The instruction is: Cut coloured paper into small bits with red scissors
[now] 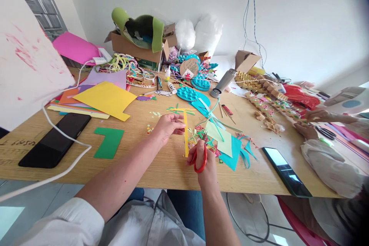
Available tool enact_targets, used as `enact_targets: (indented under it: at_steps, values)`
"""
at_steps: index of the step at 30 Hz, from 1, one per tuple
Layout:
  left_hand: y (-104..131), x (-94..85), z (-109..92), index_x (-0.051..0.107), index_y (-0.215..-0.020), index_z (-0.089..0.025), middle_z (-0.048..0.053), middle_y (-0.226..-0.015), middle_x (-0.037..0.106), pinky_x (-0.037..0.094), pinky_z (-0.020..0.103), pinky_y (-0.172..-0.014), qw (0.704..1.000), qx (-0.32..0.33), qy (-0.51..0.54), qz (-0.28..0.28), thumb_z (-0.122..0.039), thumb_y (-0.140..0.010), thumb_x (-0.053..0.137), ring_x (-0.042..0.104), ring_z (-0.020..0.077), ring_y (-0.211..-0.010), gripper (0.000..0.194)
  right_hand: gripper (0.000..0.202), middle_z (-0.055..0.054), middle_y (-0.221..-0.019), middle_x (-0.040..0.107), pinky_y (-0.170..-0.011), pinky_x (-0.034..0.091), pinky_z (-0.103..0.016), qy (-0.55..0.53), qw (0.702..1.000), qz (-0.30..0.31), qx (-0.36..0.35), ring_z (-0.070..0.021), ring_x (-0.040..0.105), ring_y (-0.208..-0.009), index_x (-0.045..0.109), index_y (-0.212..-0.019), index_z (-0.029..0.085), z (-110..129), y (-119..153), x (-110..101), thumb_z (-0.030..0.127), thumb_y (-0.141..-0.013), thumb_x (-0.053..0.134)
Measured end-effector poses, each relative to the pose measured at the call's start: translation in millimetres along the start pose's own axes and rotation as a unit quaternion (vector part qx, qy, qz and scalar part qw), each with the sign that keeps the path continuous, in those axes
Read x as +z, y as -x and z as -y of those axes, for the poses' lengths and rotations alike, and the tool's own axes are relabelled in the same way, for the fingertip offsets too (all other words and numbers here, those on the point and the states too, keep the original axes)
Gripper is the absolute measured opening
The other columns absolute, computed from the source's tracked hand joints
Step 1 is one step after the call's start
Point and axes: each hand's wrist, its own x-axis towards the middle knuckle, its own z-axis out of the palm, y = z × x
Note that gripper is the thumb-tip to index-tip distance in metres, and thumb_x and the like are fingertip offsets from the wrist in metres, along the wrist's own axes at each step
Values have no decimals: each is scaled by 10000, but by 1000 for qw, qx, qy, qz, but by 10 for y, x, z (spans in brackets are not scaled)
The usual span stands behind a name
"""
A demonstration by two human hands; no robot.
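Observation:
A narrow yellow paper strip (186, 134) stands upright in front of me, its upper part pinched by my left hand (170, 126). Red-handled scissors (201, 161) are in my right hand (206, 165), blades pointing up and away, just right of the strip. The thumb side of my right hand is close to the strip's lower end; whether it touches is unclear. Small coloured paper scraps (211, 147) lie behind and beside the scissors. Thin green and yellow strips (181, 110) rest on the table beyond my left hand.
Green paper (109, 143), a black phone (56, 138) and yellow sheets (105, 98) lie left. Pale green (220, 138) and blue paper (233, 155), another phone (284, 169) and a steel bottle (224, 82) are right. Another person's hands (314, 121) work at far right.

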Motion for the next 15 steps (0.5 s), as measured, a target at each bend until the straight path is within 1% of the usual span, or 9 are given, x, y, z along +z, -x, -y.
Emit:
enact_targets:
  at_steps: [1,3,6,8,12,15]
  values:
    - [-1,-2,-5,620,-843,-111,8,-636,632,523,240,-510,1000,4,4,-4,-19,-596,698,611,113,-527,275,582,-16,-469,530,-440,401,-239,-1,1000,-4,-10,-119,495,-415,507,-590,177,0,-1,-21,650,-883,335]
    - [4,-1,-10,614,-845,-107,5,-621,625,523,240,-502,1000,11,7,-7,-16,-600,692,604,111,-511,273,534,-38,-552,590,-511,428,-250,-4,1000,-14,-27,-136,544,-501,536,-612,167,-11,-8,-52,622,-867,422]
    - [17,11,-9,608,-854,-109,2,-624,621,527,246,-492,1000,12,7,-5,-28,-591,708,604,115,-504,293,399,-38,-656,628,-593,444,-261,-8,999,-24,-41,-160,577,-617,594,-706,153,-45,-33,-68,545,-758,643]
    - [24,21,-8,605,-863,-112,0,-635,621,531,251,-484,1000,9,8,-3,-31,-589,710,610,119,-509,305,355,-36,-704,637,-618,448,-267,-22,999,-26,-42,-167,577,-652,606,-763,149,-68,-53,-63,474,-688,731]
    - [32,33,-13,600,-868,-113,-8,-630,611,533,251,-463,1000,0,13,2,-18,-600,679,626,133,-524,296,286,-45,-745,632,-620,446,-276,-61,997,-28,-42,-169,564,-673,600,-767,149,-86,-83,-47,379,-675,743]
    - [36,33,-18,600,-875,-116,-11,-632,612,527,244,-446,1000,0,14,-1,-20,-598,680,629,135,-516,304,258,-32,-728,616,-620,436,-273,-73,996,-29,-43,-166,553,-681,598,-757,154,-75,-86,-48,350,-673,744]
